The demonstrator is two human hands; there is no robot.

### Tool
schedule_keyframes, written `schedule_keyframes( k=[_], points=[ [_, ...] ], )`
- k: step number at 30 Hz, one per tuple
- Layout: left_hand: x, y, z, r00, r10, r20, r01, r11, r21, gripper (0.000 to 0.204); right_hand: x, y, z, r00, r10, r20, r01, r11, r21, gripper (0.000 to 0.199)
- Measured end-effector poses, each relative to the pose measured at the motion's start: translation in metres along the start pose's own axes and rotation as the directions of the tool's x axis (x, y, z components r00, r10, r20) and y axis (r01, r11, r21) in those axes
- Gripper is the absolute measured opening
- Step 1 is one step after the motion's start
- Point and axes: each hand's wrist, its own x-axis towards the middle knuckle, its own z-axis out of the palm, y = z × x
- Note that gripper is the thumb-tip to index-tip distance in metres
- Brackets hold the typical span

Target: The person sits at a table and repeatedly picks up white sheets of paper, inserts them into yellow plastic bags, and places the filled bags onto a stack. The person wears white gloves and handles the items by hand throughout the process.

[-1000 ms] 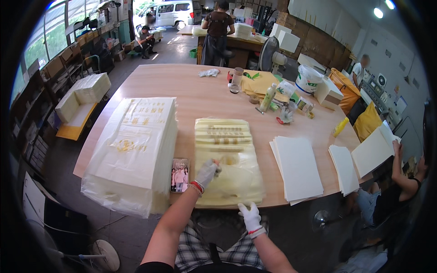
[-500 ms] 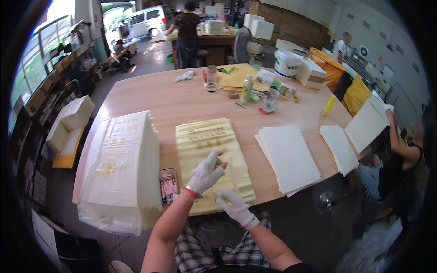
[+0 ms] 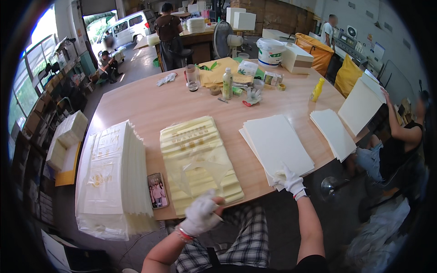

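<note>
Left grip [image 3: 201, 213]: blurred; contents cannot be determined. Right grip [image 3: 289, 179]: conceals part of the white sheets' [image 3: 275, 139] near edge; finger closure indeterminate. Black sleeve [image 3: 314, 265]: cut off by lower edge. Seated co-worker [image 3: 406, 148]: head indistinct.

On the table [image 3: 136, 102] lie, left to right, a bag stack [image 3: 105, 168], phone [image 3: 157, 190], bag pile [image 3: 193, 139] and card sheets [image 3: 276, 144].

Left grip [image 3: 202, 213] and right grip [image 3: 290, 180] — white-gloved, film pile [image 3: 199, 157] pale yellow with gold-brown print, sheet stack [image 3: 277, 144] plain white, desk [image 3: 136, 105] light pinkish-tan wood tone, trousers [image 3: 249, 233] — black-and-white plaid, squeeze bottle [image 3: 317, 90] bright yellow, bucket [image 3: 269, 53] white with green marking
</note>
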Motion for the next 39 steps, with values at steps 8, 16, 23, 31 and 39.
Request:
schedule_keyframes(
  k=[8, 16, 23, 31, 39],
  points=[
    [-0.028, 0.038, 0.155, 0.406, -0.257, 0.877, 0.848, -0.252, -0.466, 0.037, -0.03, -0.065, -0.003, 0.902, -0.222, -0.37, 0.126, 0.955, -0.267, 0.015],
    [-0.049, -0.004, 0.094, 0.478, -0.268, 0.836, 0.856, -0.073, -0.512, 0.058, -0.118, -0.098, -0.009, 0.952, -0.266, -0.154, 0.302, 0.902, 0.309, 0.02],
    [-0.069, 0.026, 0.102, 0.753, -0.362, 0.549, 0.391, 0.918, 0.069, 0.07, -0.144, -0.08, 0.114, 0.971, 0.2, 0.133, -0.128, -0.041, 0.991, 0.046],
    [-0.034, -0.004, 0.039, 0.98, -0.135, 0.144, 0.131, 0.991, 0.037, 0.058, -0.133, -0.168, 0.059, 0.965, 0.134, -0.225, 0.079, 0.669, 0.739, 0.032],
    [0.057, -0.112, -0.026, 0.626, -0.682, 0.377, 0.752, 0.656, -0.064, 0.054, -0.121, -0.194, 0.027, 0.962, -0.224, 0.155, 0.236, 0.969, -0.066, 0.034]
  ],
)
